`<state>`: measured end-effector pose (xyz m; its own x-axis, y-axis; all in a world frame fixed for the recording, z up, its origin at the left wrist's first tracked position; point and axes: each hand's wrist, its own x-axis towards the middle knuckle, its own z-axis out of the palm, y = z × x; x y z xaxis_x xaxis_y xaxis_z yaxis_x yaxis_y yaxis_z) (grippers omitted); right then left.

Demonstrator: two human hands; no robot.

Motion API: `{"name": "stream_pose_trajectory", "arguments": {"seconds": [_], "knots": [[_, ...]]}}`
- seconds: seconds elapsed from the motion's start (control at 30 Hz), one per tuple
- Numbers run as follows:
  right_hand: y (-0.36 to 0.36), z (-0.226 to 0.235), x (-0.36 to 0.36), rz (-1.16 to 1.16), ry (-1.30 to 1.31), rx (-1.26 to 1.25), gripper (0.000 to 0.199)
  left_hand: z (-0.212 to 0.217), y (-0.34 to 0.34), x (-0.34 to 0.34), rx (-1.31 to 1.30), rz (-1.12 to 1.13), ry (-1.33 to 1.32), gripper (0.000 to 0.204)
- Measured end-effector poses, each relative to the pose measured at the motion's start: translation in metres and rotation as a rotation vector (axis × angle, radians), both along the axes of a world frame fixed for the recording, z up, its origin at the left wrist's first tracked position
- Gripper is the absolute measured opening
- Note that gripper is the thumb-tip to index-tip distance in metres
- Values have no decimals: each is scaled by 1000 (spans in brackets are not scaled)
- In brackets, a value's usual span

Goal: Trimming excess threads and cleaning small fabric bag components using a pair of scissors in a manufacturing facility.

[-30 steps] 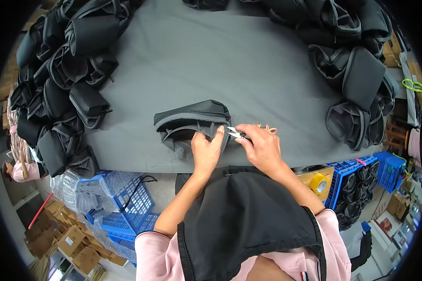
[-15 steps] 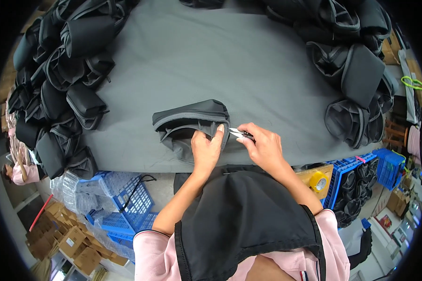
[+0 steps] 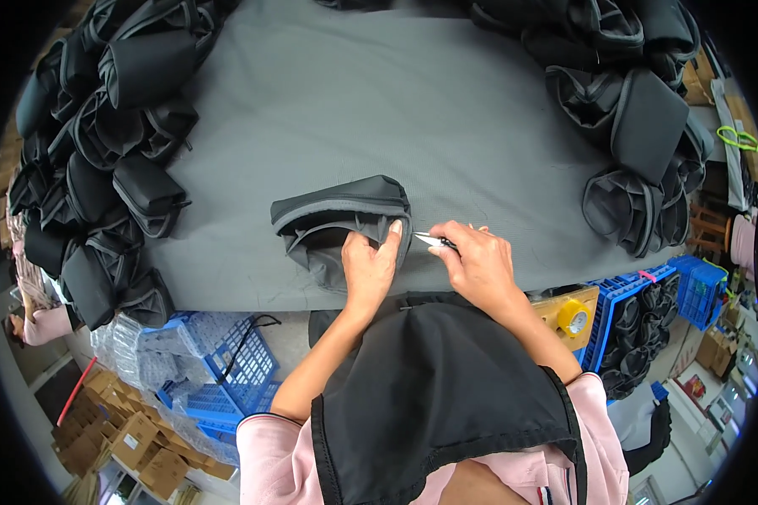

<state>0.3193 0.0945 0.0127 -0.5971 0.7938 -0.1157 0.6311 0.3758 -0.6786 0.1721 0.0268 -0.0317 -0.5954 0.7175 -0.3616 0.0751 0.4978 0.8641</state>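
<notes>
The left hand (image 3: 369, 265) pinches the near edge of a dark grey fabric pouch (image 3: 341, 220) lying at the middle of the grey table (image 3: 379, 109). At its three o'clock, the right hand (image 3: 478, 263) has its fingers closed around small thread snips (image 3: 434, 241), tips touching the pouch edge.

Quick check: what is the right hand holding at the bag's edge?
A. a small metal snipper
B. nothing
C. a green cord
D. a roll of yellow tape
A: the right hand pinches a small metal snipper, its tip pointing at the dark bag.
</notes>
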Motion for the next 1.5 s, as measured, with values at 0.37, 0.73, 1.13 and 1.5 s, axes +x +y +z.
{"name": "stream_pose_trajectory", "arguments": {"seconds": [0.37,0.73,1.13,1.5], "knots": [[4,-17,-6,-66,46,-80,19,-6,2,-1,44,14,-32,40],[-11,-23,10,-202,278,-299,17,-3,23,-29,-238,-271,-48,54],[-13,-32,4,19,145,-60,21,4,26,-28,-285,-319,-21,51],[-10,-32,2,29,180,65,16,-10,25,-33,-262,-309,-65,55]]}}
